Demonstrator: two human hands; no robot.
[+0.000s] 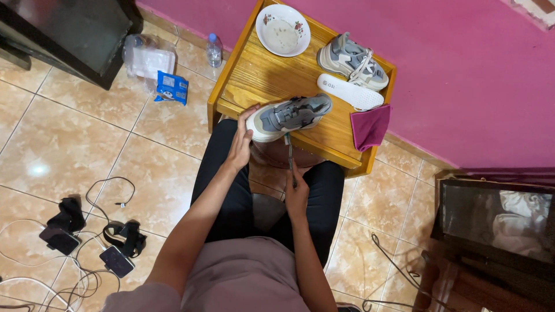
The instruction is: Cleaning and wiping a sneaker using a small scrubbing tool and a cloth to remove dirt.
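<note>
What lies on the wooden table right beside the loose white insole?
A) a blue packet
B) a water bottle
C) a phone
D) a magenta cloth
D: the magenta cloth lies against the insole at the table's right edge; the other three things are on the floor.

Wooden tray table (254, 75): smooth, lightly glossy. Grey sneaker (289, 115): matt cloth and leather-like panels. Bowl (282, 30): glazed ceramic. Floor tiles (63, 144): polished, reflective.

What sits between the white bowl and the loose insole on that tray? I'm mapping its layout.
In the head view, the second grey sneaker lies between the bowl and the insole.
</note>
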